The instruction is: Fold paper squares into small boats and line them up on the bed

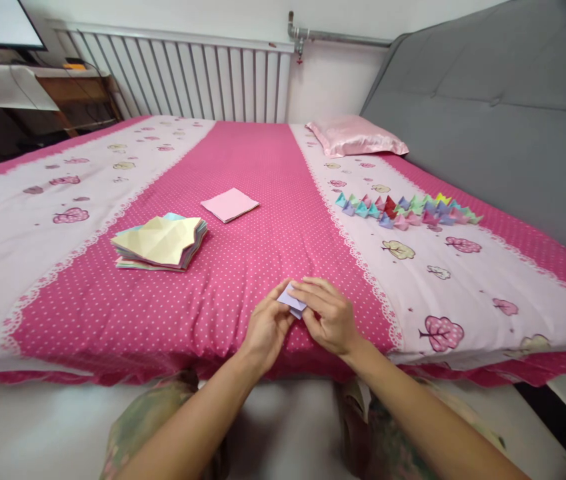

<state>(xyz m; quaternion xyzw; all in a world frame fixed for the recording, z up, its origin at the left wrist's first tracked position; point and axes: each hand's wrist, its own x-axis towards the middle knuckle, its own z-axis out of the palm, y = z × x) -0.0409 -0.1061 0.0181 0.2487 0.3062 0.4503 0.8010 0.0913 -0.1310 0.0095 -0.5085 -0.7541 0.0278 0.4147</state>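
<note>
A small folded sheet of lilac origami paper is held between my two hands, just above the front edge of the bed. My left hand grips its left side with the fingers curled round it. On the other side, my right hand pinches the paper's right edge between thumb and fingers. Part of the paper is hidden behind my fingers. Ahead and to the left lies a stack of creased paper squares, cream on top. Beyond it rests a flat pile of pink paper squares.
Rows of small folded paper pieces in many colours stand on the right of the bedspread. A pink pillow lies behind them, beside the grey headboard. A radiator lines the back wall; a desk with a monitor is far left.
</note>
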